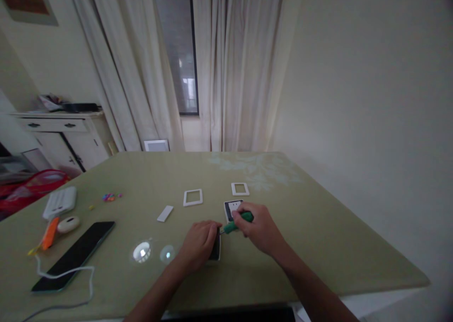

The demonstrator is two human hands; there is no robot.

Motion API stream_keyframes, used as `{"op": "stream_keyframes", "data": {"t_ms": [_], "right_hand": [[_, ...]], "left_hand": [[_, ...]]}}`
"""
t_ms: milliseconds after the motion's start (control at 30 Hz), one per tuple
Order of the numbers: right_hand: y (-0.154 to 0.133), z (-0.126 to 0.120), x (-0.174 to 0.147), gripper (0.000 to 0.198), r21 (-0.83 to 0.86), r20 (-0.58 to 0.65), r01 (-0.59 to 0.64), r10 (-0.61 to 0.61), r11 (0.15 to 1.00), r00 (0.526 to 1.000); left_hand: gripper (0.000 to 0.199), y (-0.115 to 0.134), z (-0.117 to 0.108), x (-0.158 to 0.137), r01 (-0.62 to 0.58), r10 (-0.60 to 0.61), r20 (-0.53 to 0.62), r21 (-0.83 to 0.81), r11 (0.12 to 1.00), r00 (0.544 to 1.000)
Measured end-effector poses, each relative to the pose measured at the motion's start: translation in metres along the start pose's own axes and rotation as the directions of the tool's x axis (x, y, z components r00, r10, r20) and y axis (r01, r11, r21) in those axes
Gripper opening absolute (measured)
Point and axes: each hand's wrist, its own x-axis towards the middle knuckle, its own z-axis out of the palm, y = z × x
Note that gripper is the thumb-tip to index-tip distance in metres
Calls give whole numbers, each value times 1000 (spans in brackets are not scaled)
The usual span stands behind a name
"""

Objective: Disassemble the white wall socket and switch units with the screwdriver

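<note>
**Screwdriver at a socket on the green table**

Fingers [244,219] of our right hand [260,227] were curled tight around the green handle of a screwdriver [236,223], so that hand was closed on the tool. Its long axis ran low across the table, handle up and to the right inside our fist, thin shaft slanting down and to the left. The tip pointed at a dark socket part [215,246] and met its upper edge; we could not make out the tip itself.

Our left hand [198,246] lay over that part with fingers bent down on it, pinning it flat to the table [318,246]. Most of the part was hidden under the hand; only a dark face and a pale right rim showed.

Just behind the screwdriver lay a white socket plate [231,209], partly covered by our right knuckles. Farther back were two white frames [193,197], well apart, and a small white strip [164,213] to the left.

Toward the left edge we saw a dark phone [76,253], a white cable [67,277], an orange tool [49,233] and a white remote [60,202]. Small coloured bits [111,197] were too blurred to name. Both forearms were cut off by the lower border.
</note>
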Motion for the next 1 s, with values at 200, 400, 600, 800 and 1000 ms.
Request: {"op": "stream_keyframes", "data": {"t_ms": [200, 400, 600, 800, 1000], "right_hand": [[64, 11, -24, 63, 190, -139, -195, 222, 962, 965], [82, 11, -41, 64, 324, -240, -225, 310, 919, 920], [85, 11, -42, 61, 383, -248, -222, 331, 897, 910], [89, 11, -42, 64, 408, -280, -204, 335, 890, 900], [89, 11, -43, 63, 406, -293, -187, 321, 895, 900]], "left_hand": [[54, 2, 2, -1, -34, 33, -105, -13, 999, 994], [45, 11, 8, -9, -19, 33, -190, 79, 997, 981], [36, -13, -16, 7, 24, -4, -164, 115, 993, 986], [25, -86, -46, 35, 11, -15, 26, 173, 985, 1000], [45, -137, -56, 1, 113, -118, 11, 229, 967, 993]]}}
